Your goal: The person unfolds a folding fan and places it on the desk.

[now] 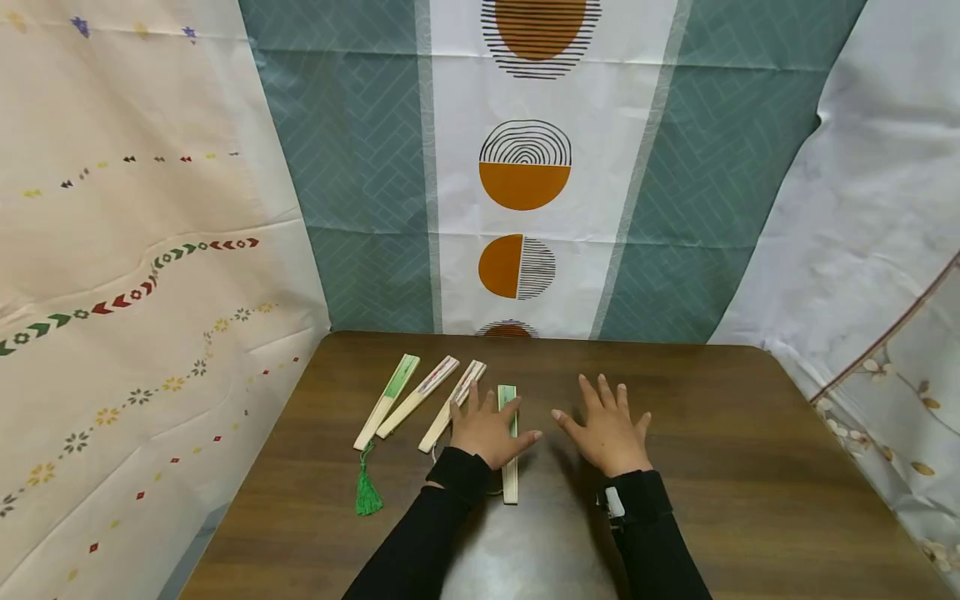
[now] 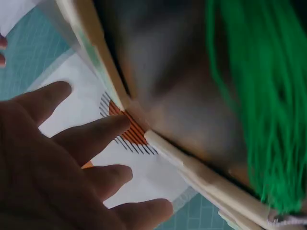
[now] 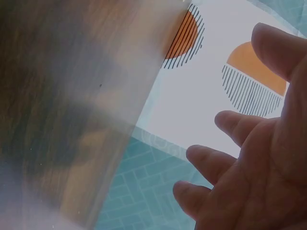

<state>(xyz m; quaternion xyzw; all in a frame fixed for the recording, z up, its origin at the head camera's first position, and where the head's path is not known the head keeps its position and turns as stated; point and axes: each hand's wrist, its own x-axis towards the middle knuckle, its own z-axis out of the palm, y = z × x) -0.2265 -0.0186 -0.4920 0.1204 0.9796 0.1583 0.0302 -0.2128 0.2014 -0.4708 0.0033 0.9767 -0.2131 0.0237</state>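
Observation:
Folded hand fans with pale ribs lie on the wooden table. In the head view, a green-topped fan (image 1: 386,403) with a green tassel (image 1: 367,493) is farthest left. Beside it slants a fan with dark and reddish print (image 1: 417,397), then another pale fan (image 1: 441,423). A further green-topped fan (image 1: 510,482) lies nearly upright in view, partly hidden by my left hand (image 1: 483,435). That hand is spread palm down above these last two fans, holding nothing. To the right, my right hand (image 1: 609,432) is spread over bare wood, fingers apart and holding nothing.
The brown table (image 1: 750,467) ends at a back edge against a teal and white curtain (image 1: 360,167) with orange circles. Patterned cream cloth (image 1: 150,292) hangs at the left, and white cloth (image 1: 885,208) at the right.

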